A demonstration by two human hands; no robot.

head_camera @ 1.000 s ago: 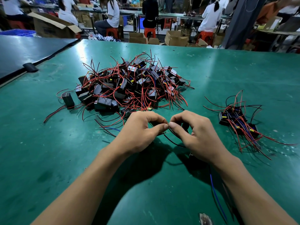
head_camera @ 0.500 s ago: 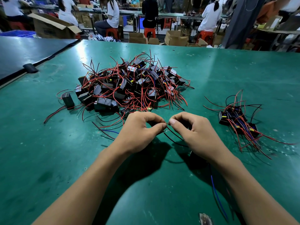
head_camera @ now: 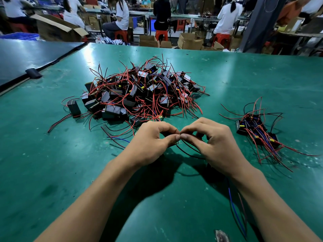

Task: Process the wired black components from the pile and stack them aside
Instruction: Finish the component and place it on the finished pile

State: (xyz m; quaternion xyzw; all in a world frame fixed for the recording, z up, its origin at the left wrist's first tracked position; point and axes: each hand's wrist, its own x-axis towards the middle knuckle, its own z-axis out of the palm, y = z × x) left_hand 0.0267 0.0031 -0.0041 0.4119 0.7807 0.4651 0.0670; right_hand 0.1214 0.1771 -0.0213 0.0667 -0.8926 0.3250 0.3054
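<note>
Black wire (head_camera: 190, 147) pinched between left hand (head_camera: 150, 142) and right hand (head_camera: 215, 145), thumbs close.

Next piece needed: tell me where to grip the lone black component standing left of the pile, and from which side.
Probably pinch the black component by its upright body, from above: it stands apart from the pile, top exposed; its wires trail loose.

Under your hands the green table mat (head_camera: 244, 75) looks smooth and rubbery, dull-sheened with pale scuffs. Beyond your left hand (head_camera: 148, 142), the black blocks in the pile (head_camera: 139, 95) look like matt plastic. The black wire (head_camera: 191, 147) at your right hand (head_camera: 215, 144) wears a smooth, faintly shiny sheath.
</note>
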